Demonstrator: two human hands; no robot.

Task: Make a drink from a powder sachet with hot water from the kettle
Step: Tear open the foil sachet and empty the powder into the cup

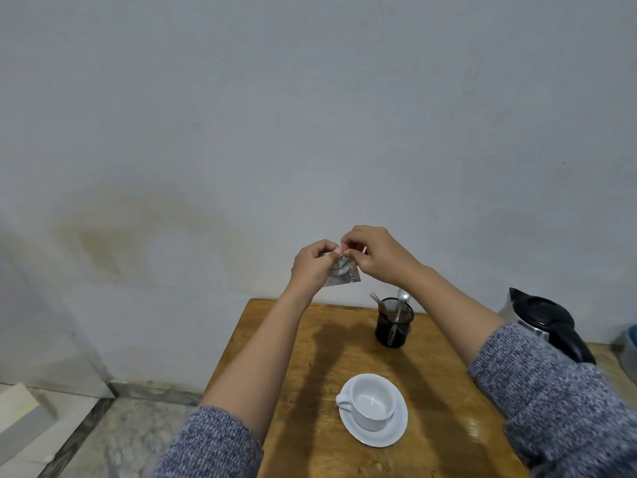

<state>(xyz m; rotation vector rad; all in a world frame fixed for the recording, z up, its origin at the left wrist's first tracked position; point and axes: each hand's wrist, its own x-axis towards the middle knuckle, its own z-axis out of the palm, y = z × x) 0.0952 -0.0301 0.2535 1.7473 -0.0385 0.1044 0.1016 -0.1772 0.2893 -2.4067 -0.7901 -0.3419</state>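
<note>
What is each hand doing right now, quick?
Left hand: closed, pinching the silver sachet at its top edge.
Right hand: closed, pinching the same sachet's top, held up above the table.

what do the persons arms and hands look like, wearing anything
Both hands, left and right, are bare: no gloves, rings or watch visible. Each arm wears a grey-blue marled knit sleeve, pushed up to around the elbow, leaving the forearms uncovered.

Sachet [343, 273]: showing silver foil. Cup [373, 403] and saucer [396, 432]: showing plain white. Surface [431, 384]: showing honey-brown wood grain. Mesh holder [394, 322]: showing black. Kettle [548, 322]: showing steel body, black lid. Sleeves [551, 391]: showing mottled grey-blue knit. Wall [310, 115]: showing pale grey, staining brownish.
</note>
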